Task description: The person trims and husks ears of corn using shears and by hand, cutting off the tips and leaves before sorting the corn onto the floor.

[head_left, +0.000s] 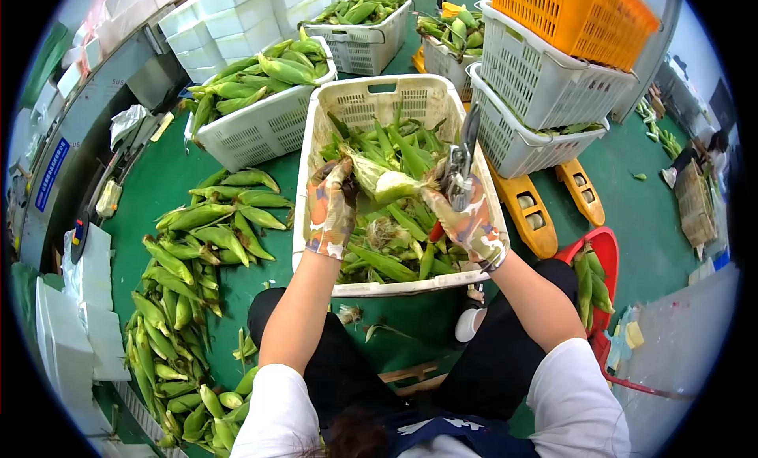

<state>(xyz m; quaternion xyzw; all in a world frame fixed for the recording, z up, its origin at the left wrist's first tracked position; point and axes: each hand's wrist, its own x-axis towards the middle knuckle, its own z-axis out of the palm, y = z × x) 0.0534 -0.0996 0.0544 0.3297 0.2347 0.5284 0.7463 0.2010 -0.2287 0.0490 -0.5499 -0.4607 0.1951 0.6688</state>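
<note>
An ear of corn [382,178], partly husked with pale inner leaves showing, is held across the white crate [399,287] in front of me. My left hand [330,209], in a camouflage-patterned glove, is closed on its left end. My right hand [471,225], gloved alike, grips the other end and also holds a pair of pruning shears [459,166], blades pointing up and a bit of red handle below. Beneath both hands, the crate contains loose green husks [387,264] and brown silk [384,233].
Unhusked corn [178,268] is heaped on the green floor to my left. More filled crates [260,114] stand behind. At right are stacked crates [545,71] by a yellow pallet jack [525,209] and a red dustpan [606,260] holding corn. Another person [703,154] sits far right.
</note>
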